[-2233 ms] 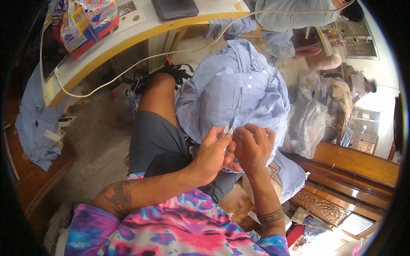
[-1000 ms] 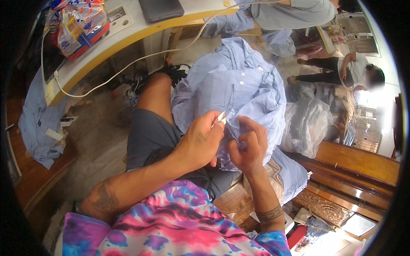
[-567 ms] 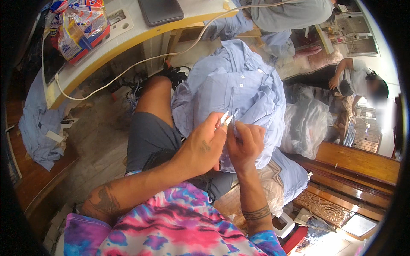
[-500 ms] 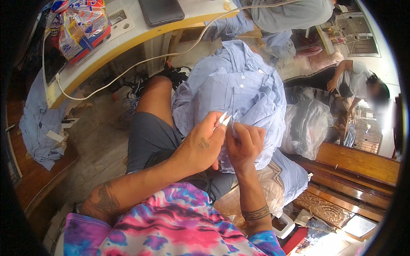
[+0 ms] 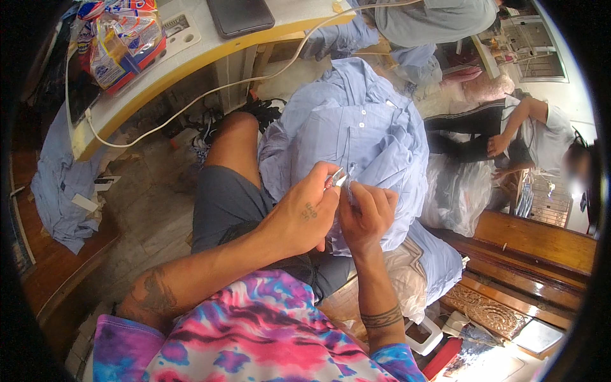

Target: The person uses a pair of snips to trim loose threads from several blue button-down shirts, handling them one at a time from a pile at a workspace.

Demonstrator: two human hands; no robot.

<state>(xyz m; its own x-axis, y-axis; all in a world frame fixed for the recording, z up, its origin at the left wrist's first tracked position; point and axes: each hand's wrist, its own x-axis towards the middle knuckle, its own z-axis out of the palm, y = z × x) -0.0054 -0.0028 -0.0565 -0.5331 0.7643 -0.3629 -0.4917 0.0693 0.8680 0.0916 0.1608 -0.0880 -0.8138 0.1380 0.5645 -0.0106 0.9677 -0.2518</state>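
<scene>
A light blue button-up shirt (image 5: 321, 140) lies bunched over my lap, its placket with white buttons facing up. My left hand (image 5: 307, 210) is closed around small thread snips (image 5: 338, 179), whose short metal blades poke out past the thumb and forefinger. Right beside the blades, my right hand (image 5: 366, 213) pinches a narrow bit of the shirt, with its fingers curled in. The two hands nearly touch over the lower part of the shirt. Most of the snips' body is hidden inside my left hand.
A table (image 5: 184, 75) at upper left bears a phone (image 5: 240, 16) and a colourful plastic packet (image 5: 124, 48). A white cable (image 5: 254, 81) hangs across. Clear plastic bags (image 5: 459, 194) stand at right, near a wooden bench (image 5: 534, 245). Two other people are beyond.
The snips' blades, spread apart before, now look closer together beside the pinched cloth. My hands have barely shifted. The person at far right has moved.
</scene>
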